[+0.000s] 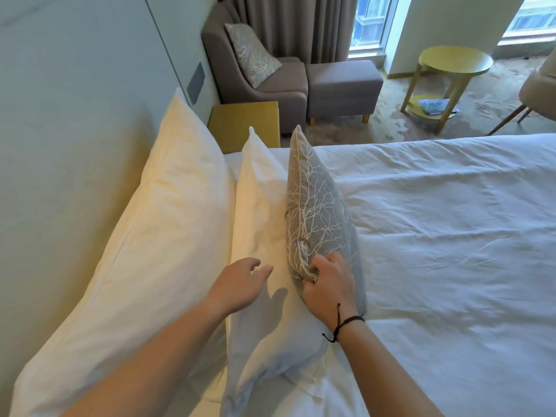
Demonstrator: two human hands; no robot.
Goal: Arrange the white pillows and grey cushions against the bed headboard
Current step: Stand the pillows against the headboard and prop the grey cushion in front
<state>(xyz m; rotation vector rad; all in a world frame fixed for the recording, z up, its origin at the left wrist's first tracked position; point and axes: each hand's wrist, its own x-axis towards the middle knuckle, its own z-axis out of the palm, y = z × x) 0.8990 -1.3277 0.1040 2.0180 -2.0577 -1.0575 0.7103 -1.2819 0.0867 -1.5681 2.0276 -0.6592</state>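
Right hand gripping grey cushion, armchair beyond

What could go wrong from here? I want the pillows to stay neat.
The grey cushion stands on its edge, held only by the right hand pinching its near corner; once released it may tip onto the duvet. The front white pillow it leans on already slumps at its near end, so it may sag further. The left hand hovers open, steadying nothing.

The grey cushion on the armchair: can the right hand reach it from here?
Probably not. The armchair cushion sits far across the room, beyond the bedside table, and the right hand is gripping the grey cushion on the bed. The person would likely have to walk over.
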